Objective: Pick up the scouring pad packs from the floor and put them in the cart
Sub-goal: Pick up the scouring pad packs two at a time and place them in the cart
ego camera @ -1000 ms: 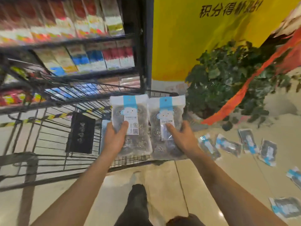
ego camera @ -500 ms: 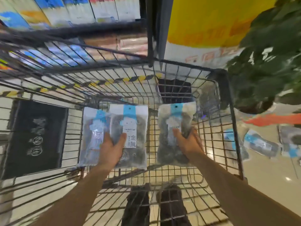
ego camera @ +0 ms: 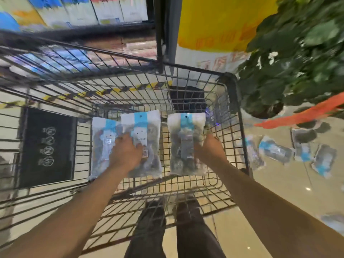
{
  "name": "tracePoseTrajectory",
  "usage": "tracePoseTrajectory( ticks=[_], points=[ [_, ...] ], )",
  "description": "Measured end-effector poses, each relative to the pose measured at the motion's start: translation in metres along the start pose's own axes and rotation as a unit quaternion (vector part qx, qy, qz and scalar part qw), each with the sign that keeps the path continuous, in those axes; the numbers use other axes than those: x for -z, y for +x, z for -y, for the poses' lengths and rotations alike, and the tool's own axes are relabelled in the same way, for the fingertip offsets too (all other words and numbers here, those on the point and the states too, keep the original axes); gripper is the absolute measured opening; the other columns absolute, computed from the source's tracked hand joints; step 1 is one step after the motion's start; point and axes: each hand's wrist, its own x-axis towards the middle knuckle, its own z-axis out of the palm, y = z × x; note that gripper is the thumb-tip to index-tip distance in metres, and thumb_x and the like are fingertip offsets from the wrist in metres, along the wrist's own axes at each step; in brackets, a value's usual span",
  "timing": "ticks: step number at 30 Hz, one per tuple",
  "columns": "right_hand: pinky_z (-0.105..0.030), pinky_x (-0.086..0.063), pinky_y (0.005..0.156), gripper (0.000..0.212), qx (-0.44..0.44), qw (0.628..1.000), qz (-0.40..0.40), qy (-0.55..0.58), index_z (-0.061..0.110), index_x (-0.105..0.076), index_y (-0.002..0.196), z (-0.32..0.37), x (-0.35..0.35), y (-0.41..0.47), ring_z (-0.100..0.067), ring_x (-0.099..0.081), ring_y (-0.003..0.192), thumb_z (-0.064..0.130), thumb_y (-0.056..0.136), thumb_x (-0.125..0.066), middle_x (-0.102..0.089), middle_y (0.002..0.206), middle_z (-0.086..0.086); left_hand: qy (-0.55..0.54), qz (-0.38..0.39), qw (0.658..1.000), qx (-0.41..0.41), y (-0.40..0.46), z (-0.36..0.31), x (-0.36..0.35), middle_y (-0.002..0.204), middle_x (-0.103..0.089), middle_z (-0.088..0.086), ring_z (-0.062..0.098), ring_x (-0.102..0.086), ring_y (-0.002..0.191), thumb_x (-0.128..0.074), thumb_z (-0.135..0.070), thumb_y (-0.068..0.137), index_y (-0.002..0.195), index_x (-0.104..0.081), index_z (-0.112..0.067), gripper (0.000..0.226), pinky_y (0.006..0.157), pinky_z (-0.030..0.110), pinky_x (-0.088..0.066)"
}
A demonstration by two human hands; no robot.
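Left hand [ego camera: 126,155] clamping two scouring pad packs [ego camera: 141,144], right hand [ego camera: 210,151] gripping one pack [ego camera: 186,144], all inside the cart [ego camera: 240,116]. Lower flat, then release (more on floor beside cart).

Lettering on packs [ego camera: 140,141] and banner [ego camera: 214,23] blurs unreadably.

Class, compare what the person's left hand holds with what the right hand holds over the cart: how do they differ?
The left hand holds two overlapping scouring pad packs; the right hand holds a single pack. The left hand lies on top of its packs; the right hand clasps its pack's right edge. All have blue-striped white headers and sit upright over the cart.
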Motion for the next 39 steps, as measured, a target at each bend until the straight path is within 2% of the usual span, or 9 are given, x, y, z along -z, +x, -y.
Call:
tracePoseTrajectory(
  ticks=[3,7,10,16,19,23,25,31,39],
  points=[
    [-0.044,-0.054,0.097,0.055,0.061,0.995,-0.046,-0.063,0.014,-0.047,0.144,0.014,0.049,-0.051,-0.034,-0.060,0.120,0.046,0.101,-0.057,-0.058,0.132,-0.014,0.077,0.012,0.993,-0.087,-0.041,-0.043,0.041,0.134,-0.056,0.018,0.042,-0.058,0.120,-0.054,-0.036,0.098,0.145,-0.045,-0.014,0.053,0.099,0.052,-0.049],
    [-0.046,-0.050,0.095,0.061,0.124,0.971,-0.171,-0.114,0.014,-0.052,0.140,0.018,0.126,-0.133,-0.041,-0.057,0.119,0.052,0.092,-0.046,-0.059,0.130,-0.015,0.179,-0.017,0.959,-0.220,-0.109,-0.110,0.102,0.141,-0.053,0.019,0.041,-0.053,0.127,-0.051,-0.046,0.095,0.148,-0.043,-0.017,0.062,0.102,0.051,-0.047],
    [-0.053,-0.043,0.107,0.071,0.122,0.953,-0.225,-0.161,0.007,-0.051,0.144,0.006,0.177,-0.198,-0.045,-0.049,0.131,0.055,0.092,-0.052,-0.055,0.143,-0.020,0.242,-0.044,0.919,-0.308,-0.166,-0.159,0.137,0.144,-0.050,0.014,0.039,-0.048,0.130,-0.037,-0.060,0.086,0.147,-0.043,-0.020,0.073,0.108,0.055,-0.040],
    [-0.061,-0.041,0.111,0.090,0.033,0.943,-0.304,-0.133,0.009,-0.046,0.151,-0.057,0.233,-0.307,-0.051,-0.041,0.140,0.070,0.086,-0.036,-0.046,0.155,-0.021,0.329,-0.057,0.810,-0.481,-0.259,-0.251,0.137,0.163,-0.029,0.013,0.043,-0.024,0.150,-0.037,-0.064,0.092,0.160,-0.023,-0.027,0.079,0.118,0.063,-0.022],
    [-0.058,-0.037,0.115,0.095,-0.024,0.939,-0.325,-0.108,0.011,-0.039,0.155,-0.107,0.242,-0.340,-0.050,-0.038,0.143,0.071,0.082,-0.034,-0.040,0.159,-0.020,0.353,-0.028,0.778,-0.520,-0.294,-0.287,0.108,0.171,-0.008,0.010,0.042,-0.005,0.156,-0.034,-0.068,0.093,0.163,-0.008,-0.030,0.084,0.121,0.066,-0.012],
    [-0.054,-0.031,0.121,0.097,-0.103,0.936,-0.328,-0.073,0.017,-0.029,0.161,-0.188,0.240,-0.378,-0.046,-0.026,0.152,0.074,0.082,-0.026,-0.026,0.168,-0.016,0.378,-0.031,0.729,-0.571,-0.347,-0.317,0.054,0.169,-0.017,0.011,0.042,-0.012,0.154,-0.027,-0.072,0.082,0.162,-0.014,-0.030,0.091,0.118,0.067,-0.018],
    [-0.052,-0.029,0.122,0.091,-0.124,0.933,-0.334,-0.059,0.018,-0.026,0.162,-0.229,0.238,-0.393,-0.046,-0.024,0.153,0.071,0.090,-0.037,-0.024,0.170,-0.016,0.398,-0.017,0.708,-0.583,-0.373,-0.328,0.022,0.168,-0.019,0.011,0.043,-0.013,0.153,-0.029,-0.069,0.082,0.161,-0.016,-0.030,0.089,0.119,0.067,-0.015],
    [-0.051,-0.043,0.107,0.089,-0.162,0.933,-0.318,-0.052,0.014,-0.039,0.149,-0.358,0.236,-0.415,-0.043,-0.044,0.132,0.073,0.081,-0.034,-0.046,0.151,-0.013,0.408,0.008,0.698,-0.588,-0.440,-0.362,-0.090,0.167,-0.019,0.011,0.041,-0.014,0.153,-0.034,-0.070,0.090,0.161,-0.016,-0.030,0.084,0.119,0.065,-0.014],
    [-0.053,-0.038,0.113,0.083,-0.119,0.953,-0.265,-0.083,0.016,-0.034,0.152,-0.465,0.286,-0.385,-0.041,-0.036,0.142,0.068,0.088,-0.045,-0.037,0.159,-0.014,0.411,0.017,0.721,-0.558,-0.486,-0.393,-0.180,0.167,-0.022,0.012,0.042,-0.019,0.152,-0.021,-0.074,0.084,0.162,-0.014,-0.029,0.090,0.117,0.066,-0.020]
  ],
)
